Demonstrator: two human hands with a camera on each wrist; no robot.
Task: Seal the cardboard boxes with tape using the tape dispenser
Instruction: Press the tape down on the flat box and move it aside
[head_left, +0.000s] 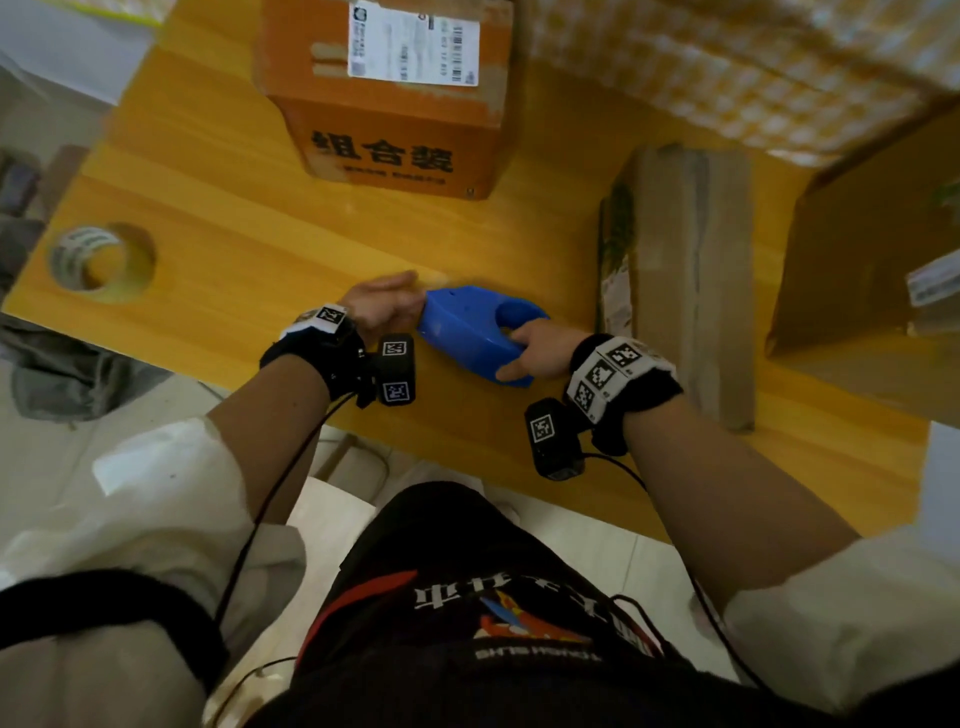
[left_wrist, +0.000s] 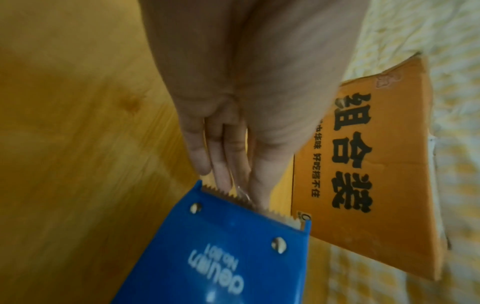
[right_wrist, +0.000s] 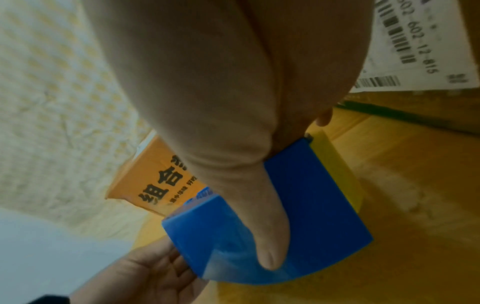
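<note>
Right grip (head_left: 535, 349) clamped round blue tape dispenser (head_left: 467, 332) on desk (head_left: 249, 208); left grip (head_left: 382, 301) at nine o'clock, fingers (left_wrist: 223, 164) straight, touching toothed blade. Orange box (head_left: 395, 104) at twelve o'clock.

Blue tape dispenser (head_left: 470, 332) lies near an orange cardboard box (head_left: 395, 140) printed with black characters, on a yellow wood-grain table (head_left: 234, 218).

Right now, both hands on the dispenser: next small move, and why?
Probably pull the tape end free of the blade. The left hand has its fingers at the serrated edge of the blue tape dispenser, the right hand grips its body, and the dispenser is apart from the orange box, so no tape is laid yet.
</note>
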